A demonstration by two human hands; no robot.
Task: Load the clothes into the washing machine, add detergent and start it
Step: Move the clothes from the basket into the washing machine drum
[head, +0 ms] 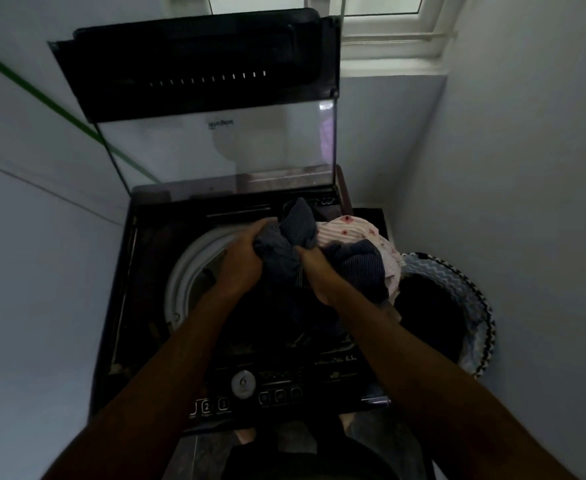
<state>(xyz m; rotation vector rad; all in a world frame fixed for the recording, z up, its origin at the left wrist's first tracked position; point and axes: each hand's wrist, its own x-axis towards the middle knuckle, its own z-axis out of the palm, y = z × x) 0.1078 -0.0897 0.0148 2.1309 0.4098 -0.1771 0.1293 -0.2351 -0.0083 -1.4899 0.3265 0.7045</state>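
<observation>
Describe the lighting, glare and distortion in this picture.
Head view: dim overall, the only bright area being the window at the top; the washing machine and its drum are nearly black; the raised glass lid shows pale reflections; wide-angle distortion bends the walls outward; both hands, left and right, gripping the clothes, look slightly soft; the laundry basket interior is lost in shadow.

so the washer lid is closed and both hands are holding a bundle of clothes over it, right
Not quite: the head view shows the washer lid raised open, not closed. The left hand and right hand do hold the bundle of clothes over it.
</observation>
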